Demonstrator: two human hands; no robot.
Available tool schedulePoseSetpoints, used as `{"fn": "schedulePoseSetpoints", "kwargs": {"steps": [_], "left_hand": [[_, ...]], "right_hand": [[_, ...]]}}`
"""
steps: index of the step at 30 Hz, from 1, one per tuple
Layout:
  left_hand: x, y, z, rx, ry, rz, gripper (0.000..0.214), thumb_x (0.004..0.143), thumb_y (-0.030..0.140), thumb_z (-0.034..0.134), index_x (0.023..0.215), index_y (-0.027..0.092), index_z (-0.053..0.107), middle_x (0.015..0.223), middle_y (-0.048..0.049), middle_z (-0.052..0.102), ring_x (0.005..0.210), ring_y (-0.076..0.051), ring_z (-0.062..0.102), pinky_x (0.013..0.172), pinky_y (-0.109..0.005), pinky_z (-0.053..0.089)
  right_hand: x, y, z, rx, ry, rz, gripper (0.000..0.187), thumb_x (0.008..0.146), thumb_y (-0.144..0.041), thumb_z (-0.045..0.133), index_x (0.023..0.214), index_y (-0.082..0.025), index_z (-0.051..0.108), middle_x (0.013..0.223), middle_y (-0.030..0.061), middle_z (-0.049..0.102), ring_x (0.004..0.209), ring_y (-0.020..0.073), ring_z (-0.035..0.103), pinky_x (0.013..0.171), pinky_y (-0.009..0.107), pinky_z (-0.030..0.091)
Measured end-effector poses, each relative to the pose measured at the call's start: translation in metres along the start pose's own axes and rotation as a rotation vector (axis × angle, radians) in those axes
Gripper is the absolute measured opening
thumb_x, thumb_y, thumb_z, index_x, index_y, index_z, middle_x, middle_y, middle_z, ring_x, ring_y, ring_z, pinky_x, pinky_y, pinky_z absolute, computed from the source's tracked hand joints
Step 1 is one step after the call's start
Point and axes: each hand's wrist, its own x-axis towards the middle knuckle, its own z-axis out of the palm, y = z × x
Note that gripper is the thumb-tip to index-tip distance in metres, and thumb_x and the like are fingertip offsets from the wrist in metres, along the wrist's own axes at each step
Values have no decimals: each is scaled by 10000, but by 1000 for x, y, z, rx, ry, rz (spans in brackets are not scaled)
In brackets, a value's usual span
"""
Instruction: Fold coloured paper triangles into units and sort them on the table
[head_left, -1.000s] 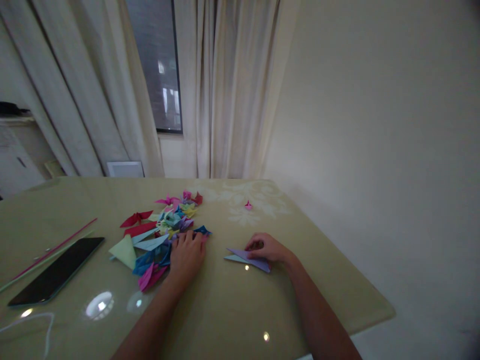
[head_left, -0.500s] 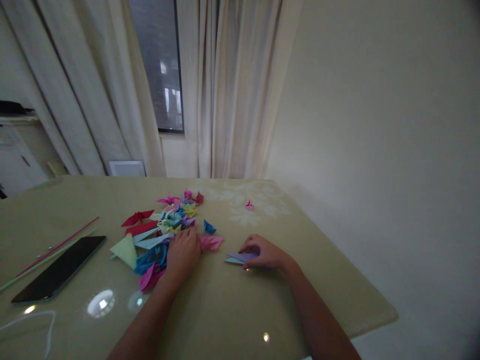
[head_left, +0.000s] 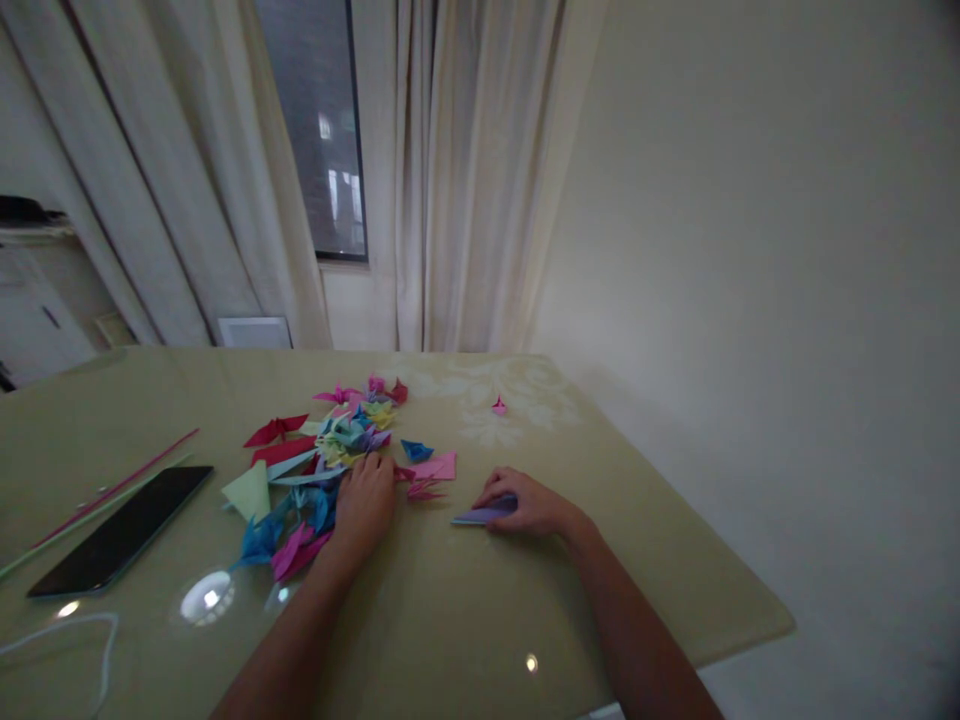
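Right hand pinches folded purple paper over the glossy table, right of the origami pile; left hand touches that pile's edge, its grip impossible to tell. Beyond hang pale curtains beside a dark window.

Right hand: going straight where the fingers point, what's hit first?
Likely the dark-pink folded paper, left of the purple paper the right hand holds; the light-pink piece just behind could come first, as depth is unclear.

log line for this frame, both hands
left hand: on folded-paper pile | right hand: holding purple folded paper | also on table: black flat device
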Motion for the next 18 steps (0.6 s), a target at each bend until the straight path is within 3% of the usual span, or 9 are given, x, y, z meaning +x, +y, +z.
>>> {"fn": "schedulePoseSetpoints", "kwargs": {"steps": [11, 18], "left_hand": [[1, 2, -1, 46, 53, 81, 305, 992, 111, 421, 1056, 175, 712, 1136, -137, 705, 1118, -309, 650, 946, -429, 461], [2, 6, -3, -11, 182, 52, 266, 1000, 151, 441, 1078, 173, 694, 1073, -132, 738, 1057, -312, 663, 912, -420, 446]], "right_hand": [[1, -3, 0, 0, -11, -13, 354, 783, -295, 868, 1135, -302, 827, 1104, 48, 654, 1074, 236, 624, 991, 346, 479], [0, 0, 2, 93, 79, 34, 408, 819, -450, 843, 1160, -232, 793, 1087, 76, 723, 1001, 237, 671, 903, 350, 518]]}}
